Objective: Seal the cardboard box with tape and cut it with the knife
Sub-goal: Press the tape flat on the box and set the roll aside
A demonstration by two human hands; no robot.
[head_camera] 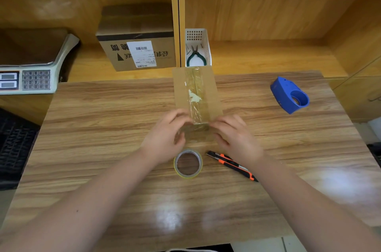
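Cardboard box (pixel 206 86) sitting mid-frame on the wooden table (pixel 103 128), clear tape strip (pixel 194 95) running down its top seam. Left hand (pixel 165 138) and right hand (pixel 235 138) pressing fingers against the box's near end from either side, fingers curled loosely, not gripping anything else. Tape roll (pixel 188 163) lying flat just below the hands. Knife (pixel 232 165) lying right of the roll. Blue tape dispenser (pixel 289 95) sitting at right of frame.
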